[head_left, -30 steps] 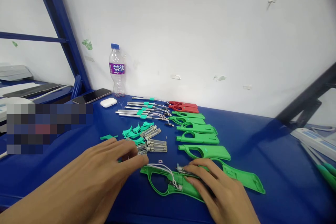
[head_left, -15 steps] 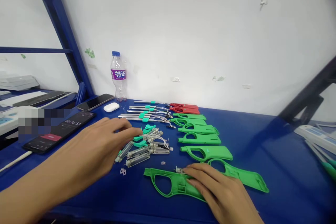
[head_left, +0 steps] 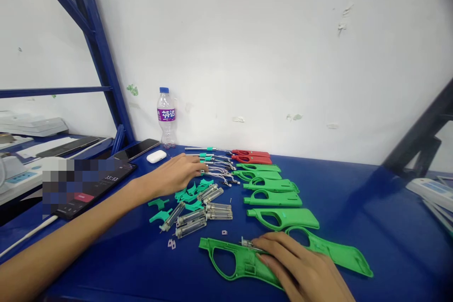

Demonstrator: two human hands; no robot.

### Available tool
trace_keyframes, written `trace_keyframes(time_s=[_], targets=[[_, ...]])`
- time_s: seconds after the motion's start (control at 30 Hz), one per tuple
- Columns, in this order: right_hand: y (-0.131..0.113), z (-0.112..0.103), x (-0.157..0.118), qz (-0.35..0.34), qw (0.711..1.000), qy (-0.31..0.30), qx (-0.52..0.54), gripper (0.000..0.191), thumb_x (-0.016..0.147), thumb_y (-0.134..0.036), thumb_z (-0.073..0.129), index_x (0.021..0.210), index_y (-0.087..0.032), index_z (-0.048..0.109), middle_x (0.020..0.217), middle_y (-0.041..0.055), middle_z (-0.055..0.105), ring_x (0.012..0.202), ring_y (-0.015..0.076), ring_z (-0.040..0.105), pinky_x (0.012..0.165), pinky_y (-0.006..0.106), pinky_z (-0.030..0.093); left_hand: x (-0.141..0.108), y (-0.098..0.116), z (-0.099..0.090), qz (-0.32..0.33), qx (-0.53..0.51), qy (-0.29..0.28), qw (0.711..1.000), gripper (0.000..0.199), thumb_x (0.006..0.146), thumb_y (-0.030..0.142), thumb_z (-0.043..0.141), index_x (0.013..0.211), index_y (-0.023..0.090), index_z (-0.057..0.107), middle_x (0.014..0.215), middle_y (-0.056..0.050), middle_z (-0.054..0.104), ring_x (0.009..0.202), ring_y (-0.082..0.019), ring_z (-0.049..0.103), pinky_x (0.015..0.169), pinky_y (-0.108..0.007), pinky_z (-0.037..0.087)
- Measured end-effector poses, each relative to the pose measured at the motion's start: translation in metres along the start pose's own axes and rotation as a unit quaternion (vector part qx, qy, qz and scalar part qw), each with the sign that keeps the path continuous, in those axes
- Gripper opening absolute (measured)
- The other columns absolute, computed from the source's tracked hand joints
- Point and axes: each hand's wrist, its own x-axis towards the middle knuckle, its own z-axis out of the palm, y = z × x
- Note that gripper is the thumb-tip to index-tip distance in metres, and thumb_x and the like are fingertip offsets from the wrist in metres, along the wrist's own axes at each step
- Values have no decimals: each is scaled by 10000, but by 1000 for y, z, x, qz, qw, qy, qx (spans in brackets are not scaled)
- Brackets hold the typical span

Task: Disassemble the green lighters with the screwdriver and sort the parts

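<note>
The right hand (head_left: 300,264) is gripping a lighter tank (head_left: 247,242), tip pointing left, over a hollow green plastic shell (head_left: 244,259) lying near, narrow end left, its long axis running left to right. The left hand (head_left: 182,172) is partly covering thin metal rods (head_left: 195,149) farther off; its grip I cannot tell.

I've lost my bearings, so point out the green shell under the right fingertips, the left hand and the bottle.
Green shell (head_left: 242,260): head view, on its body beside the finger loop.
Left hand (head_left: 177,174): head view, on its back.
Bottle (head_left: 166,114): head view, on its purple label.
</note>
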Motion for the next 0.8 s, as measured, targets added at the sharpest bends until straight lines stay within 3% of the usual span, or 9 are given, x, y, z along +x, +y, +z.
trace_keyframes(time_s=[0.17,0.43,0.67,0.8], targets=[[-1,0,1,5,1000,-7,8,360,1141,-284,368,1283,-315,698,1206,6,766,938,158,810,737,208,657,2,-2,12,20,-5,-6,1000,214,1071,283,583,1208,169,699,1070,-61,723,985,-211,698,892,-419,575],[0,0,0,3,1000,-5,10,330,1140,-274,390,1297,-325,676,1207,2,759,902,153,809,755,227,660,-2,-2,20,4,-5,-3,1000,250,1079,206,528,1268,188,691,1043,-50,694,954,-209,668,837,-391,557],[-3,-3,1,29,1000,11,-2,343,1147,-341,361,1177,-289,698,1185,58,719,776,142,791,567,197,621,-4,4,16,2,-18,19,1000,343,1102,233,427,1305,205,703,1094,-101,686,1008,-246,641,857,-378,496],[-3,-2,1,24,1000,10,5,315,1140,-335,399,1221,-298,701,1138,41,729,791,141,794,664,210,649,-6,13,15,22,-29,41,999,333,1113,274,419,1237,201,719,1088,-100,680,1001,-246,614,870,-387,483]])
